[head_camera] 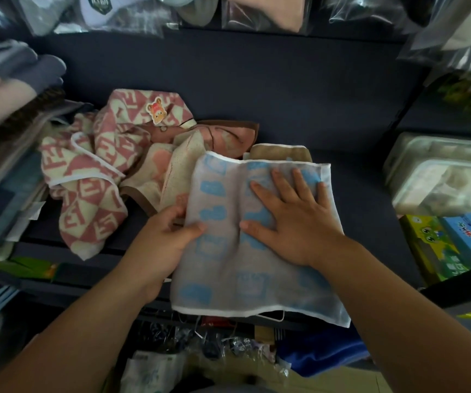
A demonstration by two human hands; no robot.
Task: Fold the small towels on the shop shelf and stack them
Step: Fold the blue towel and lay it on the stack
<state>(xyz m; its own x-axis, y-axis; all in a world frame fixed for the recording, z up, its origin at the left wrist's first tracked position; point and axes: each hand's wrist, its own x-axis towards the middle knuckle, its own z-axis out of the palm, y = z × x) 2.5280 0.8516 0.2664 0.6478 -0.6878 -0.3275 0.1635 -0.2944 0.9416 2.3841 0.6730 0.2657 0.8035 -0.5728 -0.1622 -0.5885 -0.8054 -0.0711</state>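
Lying at front edge of dark shelf (285,89): thin white blue-patterned towel (223,265) | left edge pinched by left hand (166,239) | pressed by right hand (291,219), fingers (302,180) spread straight

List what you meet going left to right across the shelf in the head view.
Stack of folded cloths → pink patterned towel → left hand → right hand → clear plastic packs. Both hands are on the blue towel, so it is left out of the order.
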